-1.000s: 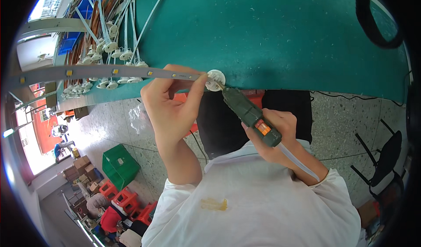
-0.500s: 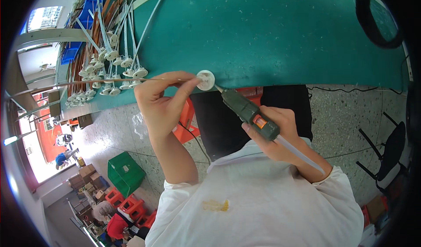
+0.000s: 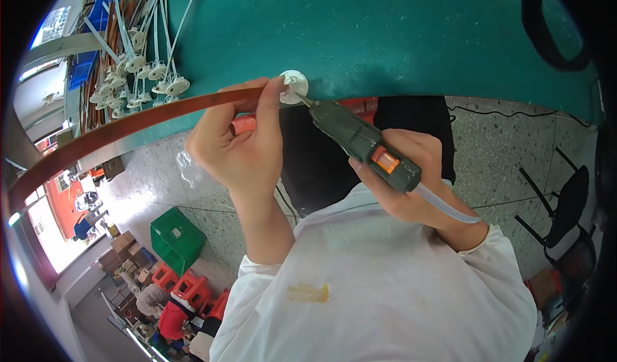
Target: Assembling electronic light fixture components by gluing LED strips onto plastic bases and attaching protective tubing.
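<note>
My left hand [image 3: 241, 143] pinches a long brown strip [image 3: 148, 114] near its end, where a white round disc [image 3: 297, 79] sits by my fingertips. From there the strip runs off to the left, its broad side showing. My right hand [image 3: 411, 176] is wrapped round a dark green glue gun [image 3: 347, 134], with a translucent glue stick [image 3: 450, 209] coming out of its back. The gun's nozzle points at the disc and reaches its lower right edge; whether it touches, I cannot tell.
The green table [image 3: 411, 41] lies beyond my hands. At its left, several strips with white round bases [image 3: 135, 63] are heaped beside a blue bin [image 3: 80, 70]. On the floor stand a green crate [image 3: 178, 240], red stools [image 3: 191, 288] and a black chair [image 3: 565, 208]. People are at lower left.
The brown strip has turned from edge-on to broad side showing. The glue gun's nozzle has come from beside the disc to over its lower edge. The whole view has shifted slightly.
</note>
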Tool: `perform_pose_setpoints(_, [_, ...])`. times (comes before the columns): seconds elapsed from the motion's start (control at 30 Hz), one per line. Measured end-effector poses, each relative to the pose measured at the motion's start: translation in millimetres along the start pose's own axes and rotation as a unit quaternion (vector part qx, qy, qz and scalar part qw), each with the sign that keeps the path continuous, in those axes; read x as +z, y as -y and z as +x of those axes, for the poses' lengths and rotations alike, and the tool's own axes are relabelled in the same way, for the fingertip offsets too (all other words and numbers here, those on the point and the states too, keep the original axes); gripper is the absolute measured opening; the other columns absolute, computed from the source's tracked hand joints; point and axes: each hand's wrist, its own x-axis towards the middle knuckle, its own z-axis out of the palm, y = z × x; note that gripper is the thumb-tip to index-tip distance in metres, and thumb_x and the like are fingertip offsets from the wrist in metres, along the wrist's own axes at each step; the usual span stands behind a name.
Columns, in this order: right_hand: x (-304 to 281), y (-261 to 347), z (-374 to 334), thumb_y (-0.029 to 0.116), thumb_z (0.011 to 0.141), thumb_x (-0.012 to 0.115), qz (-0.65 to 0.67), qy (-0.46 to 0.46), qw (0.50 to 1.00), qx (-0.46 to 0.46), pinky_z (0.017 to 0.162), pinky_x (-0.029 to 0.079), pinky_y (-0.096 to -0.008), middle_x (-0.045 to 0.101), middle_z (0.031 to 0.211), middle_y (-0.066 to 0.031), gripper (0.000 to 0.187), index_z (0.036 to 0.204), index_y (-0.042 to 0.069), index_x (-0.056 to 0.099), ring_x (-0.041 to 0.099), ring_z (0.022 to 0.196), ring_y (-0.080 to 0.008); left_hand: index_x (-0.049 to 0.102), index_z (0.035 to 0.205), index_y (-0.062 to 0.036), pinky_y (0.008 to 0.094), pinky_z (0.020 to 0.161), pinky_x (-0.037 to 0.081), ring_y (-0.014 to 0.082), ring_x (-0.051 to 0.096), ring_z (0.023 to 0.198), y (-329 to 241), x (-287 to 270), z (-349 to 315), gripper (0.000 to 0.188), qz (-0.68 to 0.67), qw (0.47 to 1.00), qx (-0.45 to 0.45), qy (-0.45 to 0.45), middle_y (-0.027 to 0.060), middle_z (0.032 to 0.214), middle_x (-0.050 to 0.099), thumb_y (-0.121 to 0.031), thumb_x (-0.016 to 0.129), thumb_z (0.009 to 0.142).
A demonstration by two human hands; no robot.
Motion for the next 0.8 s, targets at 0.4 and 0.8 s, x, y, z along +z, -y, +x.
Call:
perform_pose_setpoints(0.4, [6.7, -4.5, 3.1, 0.003, 0.075, 0.072, 0.005, 0.003, 1.000, 0.021, 0.045, 0.041, -0.0312, 0.054, 0.060, -0.0091, 0.012, 0.082, -0.003, 0.064, 0.052, 0.046, -0.0245, 0.070, 0.080, 0.0018, 0.0173, 0.048, 0.040, 0.0058, 0.061, 0.055, -2.8, -5.4, 10.2, 0.009, -0.020, 0.997, -0.016, 0.074, 0.0056, 0.064, 0.068, 0.001, 0.078, 0.075])
perform_pose_setpoints(0.8, [6.3, -4.1, -0.5, 0.003, 0.075, 0.072, -0.002, 0.014, 1.000, 0.019, 0.044, 0.040, -0.0306, 0.053, 0.059, -0.0085, 0.012, 0.081, -0.003, 0.063, 0.052, 0.045, -0.0231, 0.070, 0.080, 0.0008, 0.0178, 0.050, 0.040, 0.0061, 0.061, 0.055, -3.8, -6.4, 12.5, 0.009, -0.018, 0.996, -0.010, 0.084, 0.0052, 0.064, 0.069, -0.001, 0.078, 0.076])
